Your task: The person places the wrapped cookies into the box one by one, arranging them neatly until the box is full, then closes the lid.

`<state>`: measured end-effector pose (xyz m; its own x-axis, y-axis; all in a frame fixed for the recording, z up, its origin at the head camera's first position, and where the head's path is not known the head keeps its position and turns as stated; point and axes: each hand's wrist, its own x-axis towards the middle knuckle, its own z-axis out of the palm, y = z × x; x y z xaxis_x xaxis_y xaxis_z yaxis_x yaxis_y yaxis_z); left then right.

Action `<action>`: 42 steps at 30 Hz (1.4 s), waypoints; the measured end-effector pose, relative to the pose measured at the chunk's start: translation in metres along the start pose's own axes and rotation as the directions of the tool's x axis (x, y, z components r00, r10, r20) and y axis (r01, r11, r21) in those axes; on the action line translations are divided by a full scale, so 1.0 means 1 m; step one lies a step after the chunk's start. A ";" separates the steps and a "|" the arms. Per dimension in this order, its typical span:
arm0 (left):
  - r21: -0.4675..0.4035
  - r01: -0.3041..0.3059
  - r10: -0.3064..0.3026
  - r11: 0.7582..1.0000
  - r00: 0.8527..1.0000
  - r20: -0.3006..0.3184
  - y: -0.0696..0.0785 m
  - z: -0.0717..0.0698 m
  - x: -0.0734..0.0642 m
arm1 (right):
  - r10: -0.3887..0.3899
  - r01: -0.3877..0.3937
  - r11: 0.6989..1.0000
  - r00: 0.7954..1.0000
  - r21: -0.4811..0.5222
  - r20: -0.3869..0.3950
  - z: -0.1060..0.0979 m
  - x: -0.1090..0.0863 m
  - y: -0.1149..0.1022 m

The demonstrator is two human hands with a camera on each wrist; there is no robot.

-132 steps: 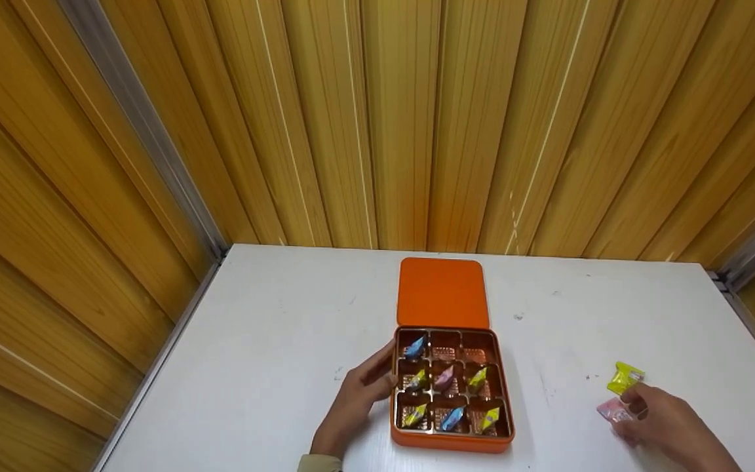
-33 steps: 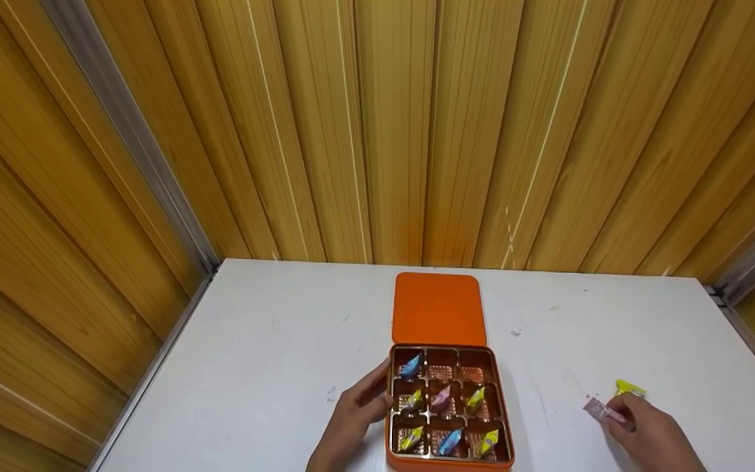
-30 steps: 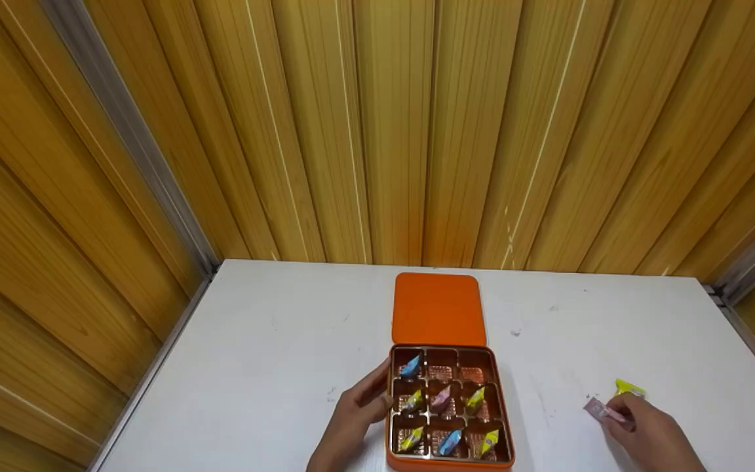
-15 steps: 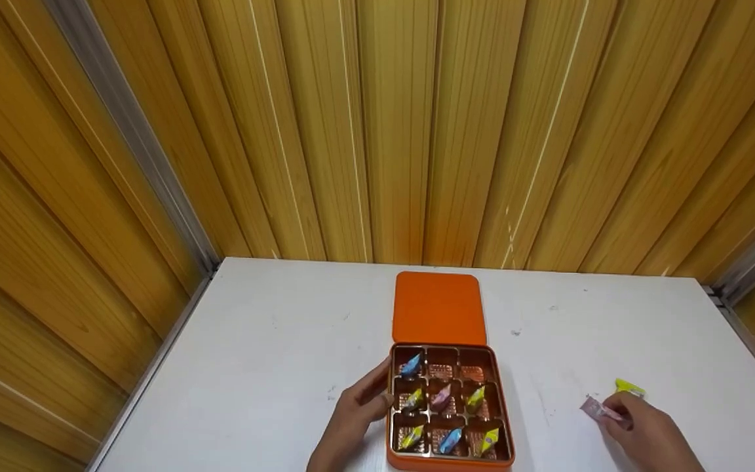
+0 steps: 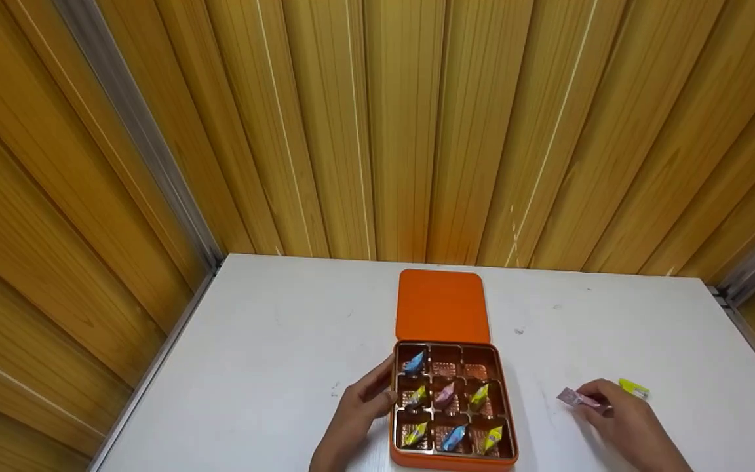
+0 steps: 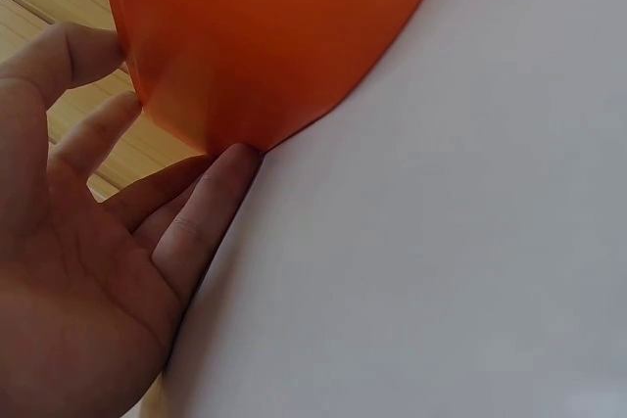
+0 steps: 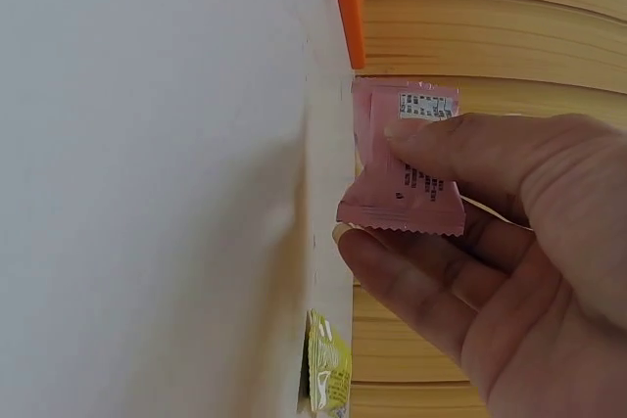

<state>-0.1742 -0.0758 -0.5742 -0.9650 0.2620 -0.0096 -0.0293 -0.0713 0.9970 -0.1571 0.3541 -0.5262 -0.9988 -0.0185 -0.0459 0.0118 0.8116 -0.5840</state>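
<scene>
On the table's (image 5: pixel 286 321) near half, an orange box (image 5: pixel 454 461) holds seven wrapped sweets (image 5: pixel 444 395); the left hand's (image 5: pixel 354 414) loosely spread fingers touch its left wall. The right hand's (image 5: pixel 626 419) grip pinches a pink packet (image 5: pixel 571 396) above the table. Rightward lies a yellow packet (image 5: pixel 634 389). Toward the far edge lies the orange lid (image 5: pixel 442 305).

Room across tabletop (image 5: pixel 541 367) between right grip (image 5: pixel 617 410) and orange tin (image 5: pixel 453 461); raised rim (image 5: pixel 506 393) in way; left grip (image 5: pixel 356 408) blocks left side
</scene>
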 end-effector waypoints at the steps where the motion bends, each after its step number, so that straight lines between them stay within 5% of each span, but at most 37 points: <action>1: -0.005 -0.001 0.001 1.000 1.000 -0.001 0.000 0.000 0.000 | -0.018 0.018 1.000 1.000 0.004 -0.014 0.001 0.000 -0.003; 5: -0.010 -0.001 0.001 1.000 1.000 -0.011 -0.001 0.001 0.000 | -0.151 0.155 0.988 0.984 0.028 -0.094 0.005 0.003 -0.014; 14: 0.019 -0.003 0.004 1.000 1.000 -0.015 0.001 -0.001 -0.001 | -0.380 0.389 0.921 0.900 0.004 -0.214 0.004 0.019 -0.044; 22: 0.006 0.003 -0.003 1.000 1.000 -0.020 0.001 -0.001 -0.001 | -0.618 0.629 0.776 0.744 -0.046 -0.254 0.007 0.031 -0.065; 30: 0.045 0.028 -0.027 0.999 0.999 -0.020 0.001 0.001 0.000 | -0.664 0.669 0.743 0.734 -0.016 -0.141 0.007 0.040 -0.088; 38: 0.029 0.011 -0.010 1.000 1.000 -0.018 0.001 0.002 0.000 | -0.622 0.622 0.783 0.782 0.030 0.025 0.008 0.051 -0.106; 42: 0.034 0.022 -0.021 0.999 1.000 -0.021 -0.001 0.000 0.000 | -0.633 0.633 0.774 0.772 0.018 0.065 0.012 0.058 -0.114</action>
<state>-0.1741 -0.0755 -0.5752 -0.9695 0.2429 -0.0321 -0.0414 -0.0333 0.9986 -0.2161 0.2541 -0.4720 -0.7750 -0.5659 0.2815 -0.6224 0.6057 -0.4958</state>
